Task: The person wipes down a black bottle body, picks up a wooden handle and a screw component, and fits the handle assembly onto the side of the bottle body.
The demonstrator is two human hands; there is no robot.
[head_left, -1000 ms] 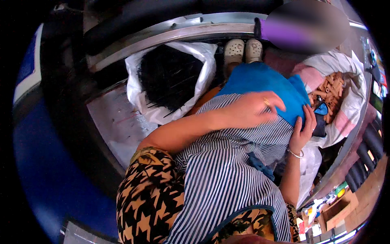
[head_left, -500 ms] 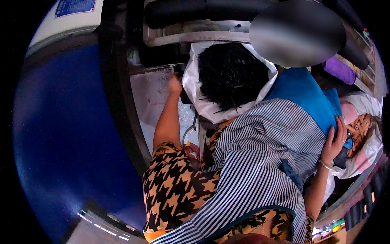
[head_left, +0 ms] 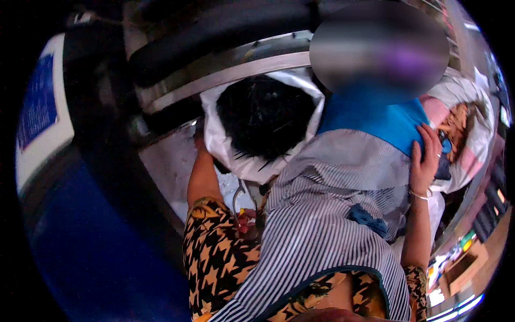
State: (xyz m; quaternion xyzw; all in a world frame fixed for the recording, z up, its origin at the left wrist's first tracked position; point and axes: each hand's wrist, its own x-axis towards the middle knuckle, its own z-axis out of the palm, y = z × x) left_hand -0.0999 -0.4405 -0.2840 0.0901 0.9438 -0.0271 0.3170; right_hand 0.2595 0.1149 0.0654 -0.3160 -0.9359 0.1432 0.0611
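My left arm reaches forward to the left side of a white bag (head_left: 214, 126), which is filled with thin black strips (head_left: 265, 115). My left hand (head_left: 199, 138) is in shadow against the bag's edge, and its fingers are hidden. My right hand (head_left: 427, 153) rests with outstretched fingers on the blue cloth (head_left: 370, 115) over my lap, holding nothing. The striped apron (head_left: 322, 214) covers my front and legs. Right beside that hand stands a white and pink sack (head_left: 480, 134) with brown stick-like pieces (head_left: 458, 129) in it.
A large blue panel (head_left: 86, 231) rises on the left. Beyond the bag run a metal rail (head_left: 230, 75) and a thick black bar (head_left: 225, 40). A pale sheet (head_left: 166, 161) lies left of my forearm. At lower right is a cardboard box (head_left: 466, 268).
The view has turned, so the bag appears farther left and the sack shows higher up. My left hand stays beside the bag, and my right hand still rests on the blue cloth.
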